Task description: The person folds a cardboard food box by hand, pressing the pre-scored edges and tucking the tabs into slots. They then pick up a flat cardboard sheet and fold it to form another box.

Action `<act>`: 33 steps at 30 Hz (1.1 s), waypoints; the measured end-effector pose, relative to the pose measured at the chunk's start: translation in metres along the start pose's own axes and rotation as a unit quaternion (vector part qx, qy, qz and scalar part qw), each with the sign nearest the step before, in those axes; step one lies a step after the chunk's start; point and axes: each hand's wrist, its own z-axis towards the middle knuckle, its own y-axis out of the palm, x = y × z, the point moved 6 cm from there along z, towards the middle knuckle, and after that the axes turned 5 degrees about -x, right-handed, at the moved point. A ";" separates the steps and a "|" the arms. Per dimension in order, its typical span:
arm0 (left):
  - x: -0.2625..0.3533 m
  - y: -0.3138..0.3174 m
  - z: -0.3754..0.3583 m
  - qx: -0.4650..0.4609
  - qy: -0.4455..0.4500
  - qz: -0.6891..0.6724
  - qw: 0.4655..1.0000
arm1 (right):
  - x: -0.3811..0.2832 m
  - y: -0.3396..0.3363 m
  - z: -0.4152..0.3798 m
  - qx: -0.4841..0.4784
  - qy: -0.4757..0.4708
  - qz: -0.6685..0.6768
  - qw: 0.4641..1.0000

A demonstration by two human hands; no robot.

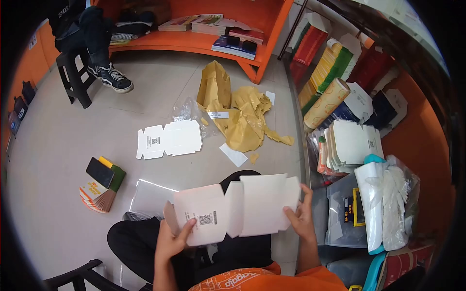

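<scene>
A white die-cut carton blank [262, 206] with a printed QR code is held above my lap, partly bent along its creases. My left hand [171, 242] grips its left end, thumb on the printed face near the code. At the other end, my right hand [303, 220] pinches the right edge with the thumb on top. Both hands' other fingers are partly hidden behind the card. Another white carton blank [182, 136] lies flat on the floor ahead, its QR code facing up.
Torn brown paper [240, 131] and clear plastic lie ahead. A dark phone [100, 172] rests on a green-and-orange carton to the left. At right are stacked white blanks [352, 140] and a plastic bin [340, 233]. A person's shoe [116, 80] is near a black stool [73, 77].
</scene>
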 end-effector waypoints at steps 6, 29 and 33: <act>-0.073 -0.015 0.013 -0.075 -0.108 0.003 0.991 | 0.028 0.008 0.029 -0.078 0.065 -0.224 0.969; -0.124 -0.001 0.028 -0.029 -0.128 -0.131 0.983 | 0.056 0.020 -0.004 -0.236 0.034 -0.430 0.871; -0.105 0.003 0.023 -0.079 -0.092 -0.081 0.989 | 0.035 0.036 0.035 -0.259 0.109 -0.546 0.789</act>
